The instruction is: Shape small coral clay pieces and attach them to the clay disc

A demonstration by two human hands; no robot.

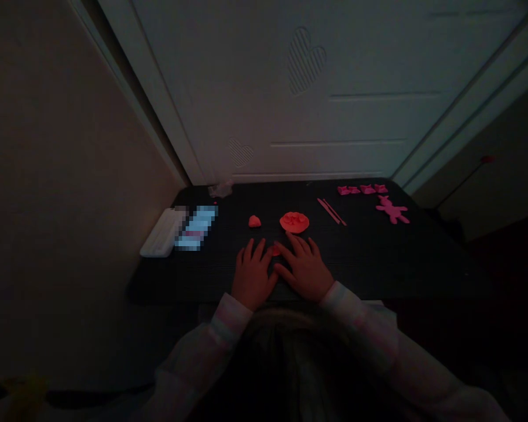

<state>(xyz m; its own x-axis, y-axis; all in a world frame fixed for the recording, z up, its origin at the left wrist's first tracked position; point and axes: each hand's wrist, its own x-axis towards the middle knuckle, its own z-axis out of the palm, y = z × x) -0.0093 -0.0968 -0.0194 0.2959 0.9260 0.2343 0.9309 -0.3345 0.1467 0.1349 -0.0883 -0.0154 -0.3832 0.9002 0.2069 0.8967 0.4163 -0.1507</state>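
Observation:
My left hand point(253, 278) rests palm down on the dark table, its fingers spread. My right hand point(308, 269) lies beside it, also spread, with the thumbs close together. Between the index fingers is a small flat red-orange piece point(276, 251) that looks like modelling clay; fingertips of both hands touch or nearly touch it and partly cover it. Just beyond my hands sits a round orange clay dish shape point(294, 222) with a wavy rim and small lumps inside. A rounded orange clay lump point(254, 221) lies to its left.
Two thin pink sticks point(332, 211) lie right of the dish shape. Farther right are a pink bear-like figure point(392, 210) and several pink moulded pieces point(362, 189). At left are a white tray point(161, 234), a blurred phone-like item point(196, 228) and crumpled clear plastic point(220, 189). A white door point(255, 117) stands behind the table.

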